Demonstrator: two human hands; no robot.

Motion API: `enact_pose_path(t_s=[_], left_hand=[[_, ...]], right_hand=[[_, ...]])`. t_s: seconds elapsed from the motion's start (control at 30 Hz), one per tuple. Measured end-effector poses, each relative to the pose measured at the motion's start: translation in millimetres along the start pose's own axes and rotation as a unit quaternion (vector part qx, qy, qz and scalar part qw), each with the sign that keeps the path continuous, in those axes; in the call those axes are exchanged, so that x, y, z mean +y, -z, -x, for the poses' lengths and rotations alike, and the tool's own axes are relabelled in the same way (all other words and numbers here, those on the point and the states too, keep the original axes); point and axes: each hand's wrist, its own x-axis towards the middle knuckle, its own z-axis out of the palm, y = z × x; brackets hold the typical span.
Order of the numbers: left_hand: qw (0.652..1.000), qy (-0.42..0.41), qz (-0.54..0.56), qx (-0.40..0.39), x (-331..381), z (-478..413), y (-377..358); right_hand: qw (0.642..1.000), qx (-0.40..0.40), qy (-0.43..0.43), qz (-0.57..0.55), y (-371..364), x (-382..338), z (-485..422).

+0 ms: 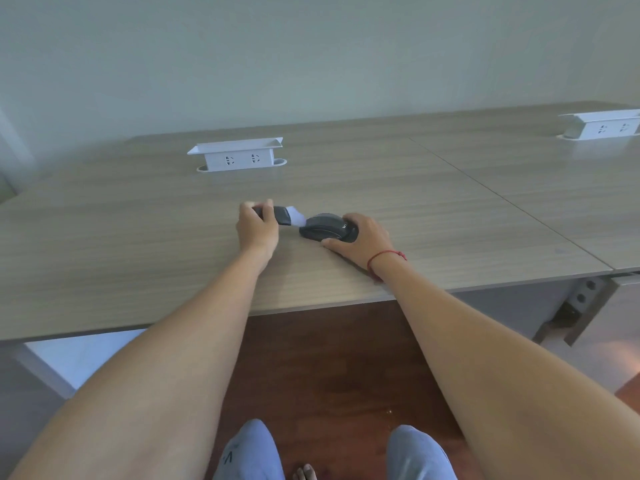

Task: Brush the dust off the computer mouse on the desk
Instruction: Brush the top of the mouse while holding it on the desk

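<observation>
Head view, starting at the bottom edge of the frame: I see two knees in grey trousers (249, 452) and some bare toes over a dark wooden floor (322, 368). Both my forearms reach up from the lower corners onto the desk (138, 237), a pale wood-grain top filling the middle of the frame. My right hand (362, 239), with a red string bracelet (384, 258) at the wrist, cups the right end of the black computer mouse (325, 230), thumb pressed along its near side; the other fingers are hidden behind it, so I cannot tell their spread. The mouse lies flat on the desk, just right of frame centre. My left hand (258, 226) is curled closed around the dark handle of a brush (285, 216), whose pale bristles touch the mouse's left end. Farther up, a white socket box (237, 155) stands on the desk, and a second socket box (602, 126) sits at the upper right, beyond a seam between desk panels. A plain wall (311, 57) fills the top.
</observation>
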Motion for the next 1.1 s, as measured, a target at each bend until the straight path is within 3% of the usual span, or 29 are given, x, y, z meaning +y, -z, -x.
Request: enact_pose_path(t_s=[0.13, 0.23, 0.4, 0.53, 0.7, 0.83, 1.1], left_hand=[[0.999, -0.027, -0.005, -0.047, 0.4, 3.2, -1.5], [0.999, -0.028, -0.029, -0.019, -1.2, 4.5, -1.9], [0.999, -0.014, 0.035, -0.039, 0.2, 3.5, -4.1], [0.999, -0.023, -0.038, -0.023, -5.6, 4.8, 0.0], [0.997, -0.005, 0.045, -0.068, -9.4, -6.6, 4.9], [0.998, -0.029, -0.047, -0.041, -8.8, 2.1, 3.1], [0.997, -0.016, 0.058, -0.044, -4.6, 6.7, -4.0]], right_hand=[[0.999, 0.010, 0.014, 0.046, -1.6, -1.3, -0.9], [0.999, 0.006, 0.018, 0.032, -1.5, -0.5, 1.2], [0.999, 0.009, 0.013, 0.038, -0.9, -0.4, -0.6], [0.999, 0.006, 0.013, 0.042, -2.4, 0.3, -1.1], [0.999, 0.013, 0.012, 0.050, -2.6, -2.3, -1.0], [0.998, 0.012, 0.014, 0.054, -3.0, -1.3, -0.6], [0.998, 0.035, 0.016, 0.046, -5.4, -3.1, -2.6]])
